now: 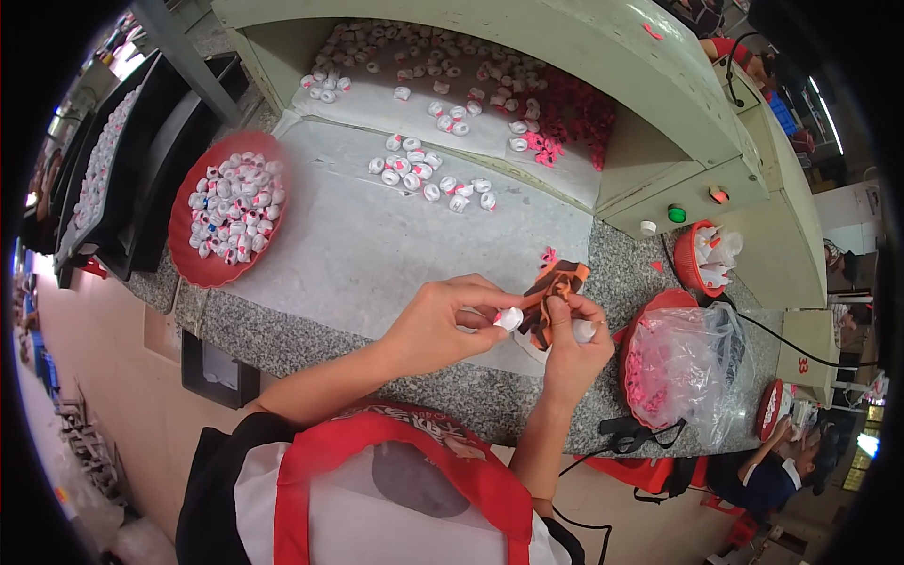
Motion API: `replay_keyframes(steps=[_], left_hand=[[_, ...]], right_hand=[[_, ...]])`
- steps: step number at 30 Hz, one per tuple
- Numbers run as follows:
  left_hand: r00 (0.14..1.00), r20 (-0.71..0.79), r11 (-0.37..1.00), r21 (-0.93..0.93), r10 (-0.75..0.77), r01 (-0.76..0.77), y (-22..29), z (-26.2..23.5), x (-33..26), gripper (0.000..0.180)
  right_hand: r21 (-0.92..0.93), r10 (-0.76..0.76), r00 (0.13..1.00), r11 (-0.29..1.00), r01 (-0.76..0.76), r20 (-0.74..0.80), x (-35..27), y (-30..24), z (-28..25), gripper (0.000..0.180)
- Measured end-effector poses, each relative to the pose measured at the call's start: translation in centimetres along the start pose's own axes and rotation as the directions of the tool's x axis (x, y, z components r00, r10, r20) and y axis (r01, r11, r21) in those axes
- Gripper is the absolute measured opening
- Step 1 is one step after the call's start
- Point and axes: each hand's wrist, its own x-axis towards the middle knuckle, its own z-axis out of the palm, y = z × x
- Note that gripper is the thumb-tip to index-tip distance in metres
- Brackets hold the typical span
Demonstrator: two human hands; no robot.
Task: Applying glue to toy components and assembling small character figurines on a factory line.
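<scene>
Between the thumb and fingertips of my left hand is a small white rounded piece with a touch of pink. My right hand grips a crumpled orange-and-dark striped cloth, held right beside that piece. A whitish bit shows at the right fingers, its kind unclear. Both hands are over the near edge of a white paper sheet. Beyond them on the sheet lie several similar white pieces. A few pink bits lie just past the cloth.
A pale green machine housing arches over more white pieces and a pink pile. On the left stands a red dish full of white pieces. To the right are a plastic-covered red basin and a small red basket.
</scene>
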Motion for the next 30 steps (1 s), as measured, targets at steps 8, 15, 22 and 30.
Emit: replay_keyframes(steps=[8, 15, 22, 30], left_hand=[[1.000, -0.014, 0.999, -0.034, -0.001, 0.000, -0.4, 0.2, 0.2, 0.037], [0.999, -0.023, 0.976, -0.214, -0.047, 0.042, -1.1, -0.3, 0.6, 0.035], [0.980, -0.002, 0.848, -0.501, -0.198, 0.170, -0.6, -0.4, 0.5, 0.035], [0.986, -0.094, 0.919, -0.383, -0.140, 0.094, -0.7, -1.1, -0.1, 0.035]], right_hand=[[-0.427, -0.459, 0.883, 0.821, 0.379, -0.099, 1.9, 1.7, -2.4, 0.017], [-0.631, -0.235, 0.970, 0.762, 0.146, -0.058, 5.9, 4.2, -5.8, 0.022], [-0.949, -0.325, 0.942, 0.314, 0.023, -0.084, 15.7, 4.9, -6.0, 0.023], [-0.846, -0.353, 0.904, 0.533, -0.017, -0.241, 15.0, 9.2, -4.8, 0.047]])
